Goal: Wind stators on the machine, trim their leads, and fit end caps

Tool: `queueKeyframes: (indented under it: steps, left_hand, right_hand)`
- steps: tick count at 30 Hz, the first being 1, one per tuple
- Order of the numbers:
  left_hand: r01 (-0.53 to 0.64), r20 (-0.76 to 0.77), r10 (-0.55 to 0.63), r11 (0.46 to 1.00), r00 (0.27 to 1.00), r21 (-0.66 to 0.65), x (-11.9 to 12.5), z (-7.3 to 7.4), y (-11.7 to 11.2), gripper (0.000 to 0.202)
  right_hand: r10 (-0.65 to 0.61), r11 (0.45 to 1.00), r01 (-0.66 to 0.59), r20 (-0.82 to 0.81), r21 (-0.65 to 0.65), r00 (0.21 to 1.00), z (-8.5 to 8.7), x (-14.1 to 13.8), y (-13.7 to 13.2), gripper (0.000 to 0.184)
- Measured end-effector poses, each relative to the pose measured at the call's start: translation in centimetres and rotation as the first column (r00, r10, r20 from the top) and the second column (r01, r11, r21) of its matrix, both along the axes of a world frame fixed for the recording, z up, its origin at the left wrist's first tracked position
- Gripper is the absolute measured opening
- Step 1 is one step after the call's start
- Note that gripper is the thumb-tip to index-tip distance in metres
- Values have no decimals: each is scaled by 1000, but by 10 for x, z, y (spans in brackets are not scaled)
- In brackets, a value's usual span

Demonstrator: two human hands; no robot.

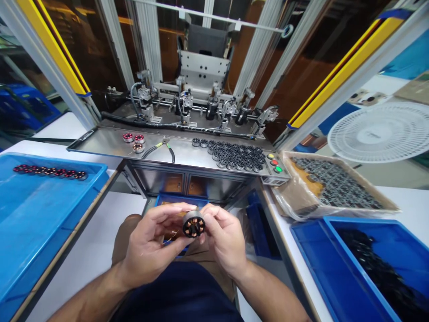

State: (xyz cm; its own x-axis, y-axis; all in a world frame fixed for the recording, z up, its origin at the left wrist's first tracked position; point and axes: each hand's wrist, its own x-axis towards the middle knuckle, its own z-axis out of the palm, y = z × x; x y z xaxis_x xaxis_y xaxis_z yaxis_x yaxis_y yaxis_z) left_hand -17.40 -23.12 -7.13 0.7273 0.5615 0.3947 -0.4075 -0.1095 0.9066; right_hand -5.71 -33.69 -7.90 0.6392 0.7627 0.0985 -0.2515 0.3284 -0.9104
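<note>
A small round motor stator [193, 223], dark with copper windings inside, is held low in the middle of the view over my lap. My left hand [150, 243] wraps it from the left, fingers curled over its top. My right hand [224, 239] pinches its right side with closed fingers. Ahead, on the steel shelf [100, 141] of the winding machine [201, 89], lie three wound stators [134, 141], a pair of pliers [161, 147] and several dark unwound cores [234, 154].
A blue tray [40, 210] at left carries a row of wound stators [50, 171]. At right stand a cardboard box of dark cores [335, 183], a blue bin of dark parts [375, 264], and a white fan [382, 132]. Coloured push buttons [275, 163] sit on the shelf's right end.
</note>
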Motion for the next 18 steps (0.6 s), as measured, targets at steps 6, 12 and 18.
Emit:
queueKeyframes:
  steps: [6,12,18]
  left_hand:
    - [39,4,-39,999,999,-6,-2,1,-4,55]
    - [222,45,-218,966,975,-131,-10,8,-4,53]
    - [406,-55,-517,730,854,-550,-10,11,-8,49]
  right_hand:
    - [-44,997,36,128,64,991,5,-2,-6,22]
    - [-257,966,195,622,168,739,20,0,-20,12]
    - [-316,949,94,912,301,263,26,7,-33,14]
